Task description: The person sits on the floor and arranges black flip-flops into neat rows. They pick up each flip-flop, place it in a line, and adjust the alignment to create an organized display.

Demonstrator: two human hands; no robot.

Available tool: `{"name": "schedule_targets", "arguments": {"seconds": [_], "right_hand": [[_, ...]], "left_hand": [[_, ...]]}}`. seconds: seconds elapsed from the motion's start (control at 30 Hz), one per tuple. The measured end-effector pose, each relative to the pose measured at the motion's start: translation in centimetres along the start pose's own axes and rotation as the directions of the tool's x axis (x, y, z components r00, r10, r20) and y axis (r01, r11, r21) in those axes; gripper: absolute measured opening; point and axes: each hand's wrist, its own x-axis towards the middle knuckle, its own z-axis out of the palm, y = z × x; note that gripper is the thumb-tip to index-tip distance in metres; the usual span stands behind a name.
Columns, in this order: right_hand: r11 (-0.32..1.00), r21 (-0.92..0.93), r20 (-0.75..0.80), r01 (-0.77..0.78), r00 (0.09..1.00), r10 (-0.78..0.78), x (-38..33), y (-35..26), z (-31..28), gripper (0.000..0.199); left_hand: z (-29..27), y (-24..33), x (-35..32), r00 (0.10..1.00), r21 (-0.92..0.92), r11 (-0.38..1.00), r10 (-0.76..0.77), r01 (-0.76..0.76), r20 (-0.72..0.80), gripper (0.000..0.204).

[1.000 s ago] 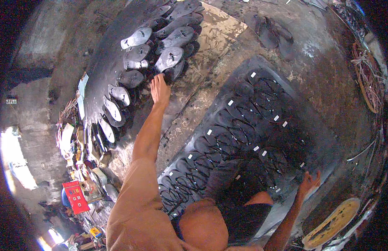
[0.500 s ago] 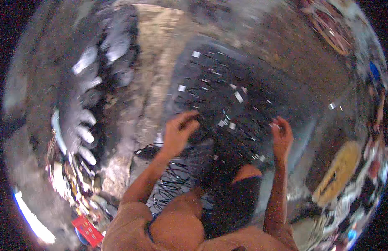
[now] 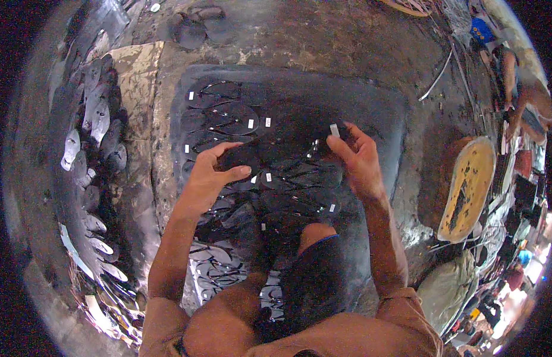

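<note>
Between my two hands a black flip-flop (image 3: 291, 146) is held sideways above the dark mat (image 3: 380, 101); its outline blends into the dark shoes below. My left hand (image 3: 213, 175) grips its left end between thumb and fingers. Closed on the right end, beside a small white label, is my right hand (image 3: 359, 154). Several more black flip-flops (image 3: 228, 119) with white labels lie in rows on the mat, under and around my hands. My knees are bent at the mat's near side.
Several grey and black soles (image 3: 94, 119) lie along the left on the ground. A yellow cut-out sheet (image 3: 469, 187) and a pale sack (image 3: 448, 288) are at the right. Patterned flip-flops (image 3: 213, 268) lie near my left knee. At the upper right another person's limb (image 3: 508, 71) shows.
My head view has turned, so the mat now appears straighter and farther left. Both hands, apart with loose fingers before, are now closed on a black flip-flop.
</note>
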Motion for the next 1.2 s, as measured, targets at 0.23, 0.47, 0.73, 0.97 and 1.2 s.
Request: {"name": "schedule_targets", "arguments": {"seconds": [0.23, 0.47, 0.73, 0.97, 1.2], "right_hand": [[0.983, 0.184, 0.247, -0.001, 0.968, -0.045, -2.5, -1.6, -0.5, 0.065], [0.994, 0.079, 0.501, -0.073, 0.865, 0.023, -2.8, -0.1, -3.1, 0.033], [0.995, 0.011, -0.110, 0.096, 0.989, -0.094, 4.4, -1.0, -4.8, 0.053], [0.991, 0.090, -0.179, 0.104, 0.980, -0.086, 12.2, 0.0, -5.1, 0.055], [0.944, 0.288, -0.211, 0.163, 0.972, -0.103, 11.6, 1.1, -4.3, 0.051]], "left_hand": [[0.3, -0.7, 0.2, 0.970, -0.424, 0.877, -0.243, 0.224, 0.009, 0.047], [0.3, -1.6, 3.0, 0.958, -0.391, 0.875, -0.251, 0.285, 0.138, 0.043], [4.1, 1.7, 11.7, 0.963, 0.058, 0.981, 0.191, -0.184, -0.187, 0.043], [0.9, -0.6, 20.6, 0.944, 0.058, 0.986, 0.165, -0.155, -0.286, 0.044], [3.1, -2.5, 21.5, 0.657, 0.709, 0.669, 0.641, -0.225, -0.397, 0.054]]}}
